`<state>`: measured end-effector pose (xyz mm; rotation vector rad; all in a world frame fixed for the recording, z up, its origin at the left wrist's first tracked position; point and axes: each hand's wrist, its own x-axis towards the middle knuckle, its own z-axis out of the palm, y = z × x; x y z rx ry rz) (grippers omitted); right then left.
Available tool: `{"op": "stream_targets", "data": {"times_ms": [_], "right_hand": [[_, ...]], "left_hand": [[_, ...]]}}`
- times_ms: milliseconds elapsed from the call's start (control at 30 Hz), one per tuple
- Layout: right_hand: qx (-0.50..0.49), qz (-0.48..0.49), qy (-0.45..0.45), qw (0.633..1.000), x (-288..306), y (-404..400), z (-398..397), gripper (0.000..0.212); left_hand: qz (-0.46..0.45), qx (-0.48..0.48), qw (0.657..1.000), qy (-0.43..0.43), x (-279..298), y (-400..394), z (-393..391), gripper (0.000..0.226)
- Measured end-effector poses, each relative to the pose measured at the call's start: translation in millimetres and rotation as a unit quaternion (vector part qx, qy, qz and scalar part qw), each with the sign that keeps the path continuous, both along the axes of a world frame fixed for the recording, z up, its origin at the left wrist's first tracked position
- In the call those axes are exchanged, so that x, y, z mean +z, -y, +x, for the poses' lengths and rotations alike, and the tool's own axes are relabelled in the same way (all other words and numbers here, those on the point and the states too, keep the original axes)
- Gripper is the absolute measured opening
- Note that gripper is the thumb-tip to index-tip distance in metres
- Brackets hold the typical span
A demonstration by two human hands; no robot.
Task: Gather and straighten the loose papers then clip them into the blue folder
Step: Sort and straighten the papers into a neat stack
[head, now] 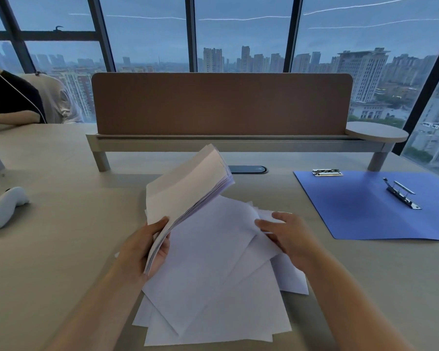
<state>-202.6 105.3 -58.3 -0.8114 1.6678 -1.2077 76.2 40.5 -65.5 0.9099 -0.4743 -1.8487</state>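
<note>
The left hand [147, 247] grips a gathered stack [185, 191] of papers by its near edge, thumb on top and fingers curled beneath; the stack is raised and tilted off the counter [61, 249], its far end fanning apart. The right hand [287, 236] lies with relaxed fingers on the loose sheets [213, 287], fingertips at the edge of one sheet; whether it pinches that sheet cannot be told.

Handling, as judged: the paper is light, limp and slippery sheet on sheet, so a one-edge hold lets the free end sag and splay. A firmer hold would take both long sides, then tap the short edge on the counter to square it (loose sheets slide easily when dragged).

The blue folder [380, 209] lies open and flat to the right, well apart from the sheets, with a metal clip [402, 193] on it and a second clip piece [327, 172] at its far corner. Bare counter lies between sheets and folder. A white controller [7, 206] sits far left; the divider panel [221, 105] bounds the far side.
</note>
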Motion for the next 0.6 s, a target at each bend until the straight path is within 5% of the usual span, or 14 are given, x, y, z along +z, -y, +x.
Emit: {"op": "stream_targets", "data": {"times_ms": [100, 233, 433, 600], "right_hand": [[0.019, 0.006, -0.032, 0.999, -5.5, 1.0, 9.7, 0.109], [0.011, -0.012, -0.053, 0.998, -3.6, 1.0, 13.2, 0.091], [-0.039, -0.022, -0.023, 0.999, -8.6, 4.8, 11.1, 0.105], [0.011, -0.045, -0.124, 0.991, -13.4, 8.2, 12.9, 0.013]], "left_hand": [[-0.001, -0.002, 1.000, -0.003, 0.2, -1.0, 0.1, 0.009], [0.000, -0.004, 1.000, -0.007, -1.3, 0.7, 1.4, 0.008], [0.010, -0.008, 1.000, -0.002, -4.2, 3.6, 2.3, 0.007], [-0.004, 0.002, 1.000, 0.024, -2.5, -1.3, -2.5, 0.004]]}}
